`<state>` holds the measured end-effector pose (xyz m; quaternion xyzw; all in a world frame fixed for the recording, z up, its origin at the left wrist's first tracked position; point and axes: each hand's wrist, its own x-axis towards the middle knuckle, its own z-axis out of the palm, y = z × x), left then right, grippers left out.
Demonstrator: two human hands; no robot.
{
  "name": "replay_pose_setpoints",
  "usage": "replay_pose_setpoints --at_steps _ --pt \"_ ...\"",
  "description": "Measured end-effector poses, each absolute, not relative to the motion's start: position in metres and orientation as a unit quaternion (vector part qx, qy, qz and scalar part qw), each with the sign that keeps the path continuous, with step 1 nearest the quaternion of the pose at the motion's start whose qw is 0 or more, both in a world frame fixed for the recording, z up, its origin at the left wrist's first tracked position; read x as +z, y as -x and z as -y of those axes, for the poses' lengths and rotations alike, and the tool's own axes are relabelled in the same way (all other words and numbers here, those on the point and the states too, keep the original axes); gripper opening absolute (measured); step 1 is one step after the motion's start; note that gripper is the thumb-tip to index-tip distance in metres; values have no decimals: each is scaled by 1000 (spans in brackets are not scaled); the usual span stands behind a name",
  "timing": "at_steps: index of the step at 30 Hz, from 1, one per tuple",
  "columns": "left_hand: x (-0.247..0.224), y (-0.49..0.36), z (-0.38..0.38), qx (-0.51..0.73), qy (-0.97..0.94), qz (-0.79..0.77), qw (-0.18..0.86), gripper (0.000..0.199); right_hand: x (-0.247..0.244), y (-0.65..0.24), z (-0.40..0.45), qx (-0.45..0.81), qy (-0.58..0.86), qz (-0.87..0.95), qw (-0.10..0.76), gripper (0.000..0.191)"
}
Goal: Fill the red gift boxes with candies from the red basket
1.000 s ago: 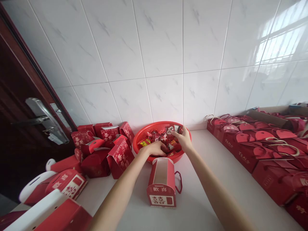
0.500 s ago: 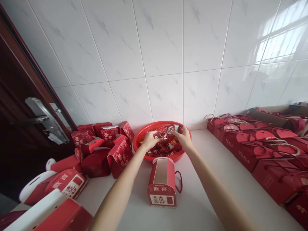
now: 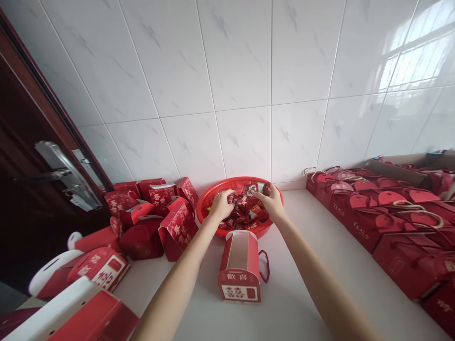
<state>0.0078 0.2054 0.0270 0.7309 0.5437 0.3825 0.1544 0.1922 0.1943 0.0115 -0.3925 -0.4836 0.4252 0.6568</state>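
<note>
A red plastic basket [image 3: 261,233] holding several wrapped sweets [image 3: 241,215] stands against the wall. My left hand [image 3: 222,204] is over its left part, fingers curled round something small that I cannot make out. At the basket's right side my right hand [image 3: 272,201] is closed on a dark red and white packet [image 3: 262,188]. Just in front of the basket, between my forearms, a red gift box [image 3: 239,270] stands with its top open and a red cord loop on its right side. Neither hand touches this box.
Several open red boxes [image 3: 144,239] crowd the left side of the white table [image 3: 280,303]. Rows of red boxes with cord handles [image 3: 362,222] line the right. Beyond the left boxes is a dark door with a metal handle [image 3: 67,173].
My left hand has shifted slightly within the basket, its fingers more curled. My right hand stays nearly where it was, on the packet. The gift box has not moved on the table.
</note>
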Motion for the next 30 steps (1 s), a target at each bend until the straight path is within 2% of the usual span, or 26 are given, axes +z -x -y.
replay_pose_setpoints --at_steps 3,7,9,13,20,30 --pt "31 -12 -199 346 -761 -531 135 47 13 -192 -193 424 394 483 657 34" --pt "28 -17 -194 204 -813 -508 198 18 15 -192 -190 421 401 480 657 33" --pt "24 -17 -194 144 -820 -507 224 11 16 -192 -189 418 402 479 659 32" --pt "21 -15 -198 103 -824 -504 239 29 16 -192 -189 421 398 479 659 33" --pt "22 -18 -197 86 -828 -493 254 11 14 -193 -190 422 397 486 655 34" --pt "26 -16 -196 92 -820 -489 283 20 15 -192 -190 424 399 486 652 36"
